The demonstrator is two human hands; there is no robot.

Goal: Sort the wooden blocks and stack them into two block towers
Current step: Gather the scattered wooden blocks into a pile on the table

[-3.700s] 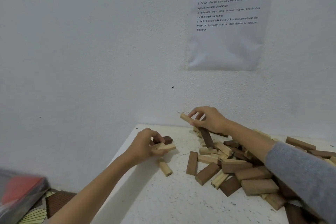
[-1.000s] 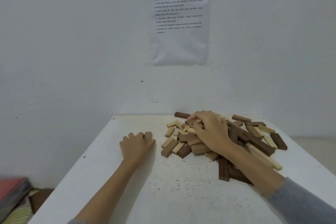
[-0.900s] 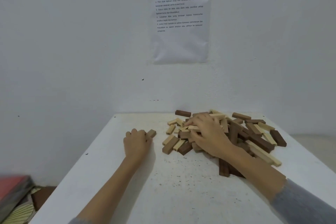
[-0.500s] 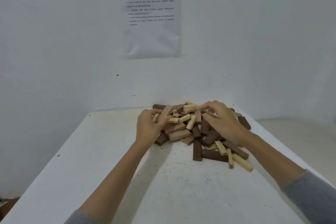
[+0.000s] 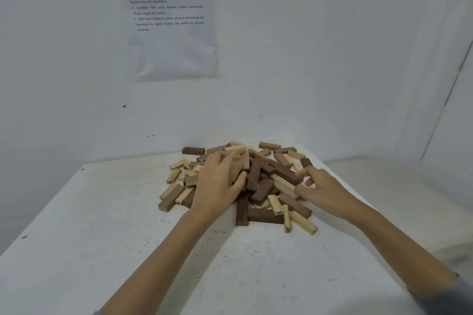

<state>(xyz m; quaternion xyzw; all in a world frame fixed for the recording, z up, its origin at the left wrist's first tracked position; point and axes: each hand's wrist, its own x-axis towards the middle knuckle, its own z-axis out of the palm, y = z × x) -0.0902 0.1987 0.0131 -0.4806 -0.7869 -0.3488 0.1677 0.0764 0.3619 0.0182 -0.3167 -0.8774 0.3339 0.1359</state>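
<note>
Left hand point(image 5: 220, 184) now atop block pile point(image 5: 259, 192), right hand point(image 5: 323, 190) drawn back, grip unclear

- White counter point(image 5: 128, 250), its top speckled with dark flecks.
- A jumbled heap of wooden blocks point(image 5: 261, 192), pale and dark brown mixed, lies toward its far edge.
- One dark block point(image 5: 193, 150) lies at the heap's far-left fringe.
</note>
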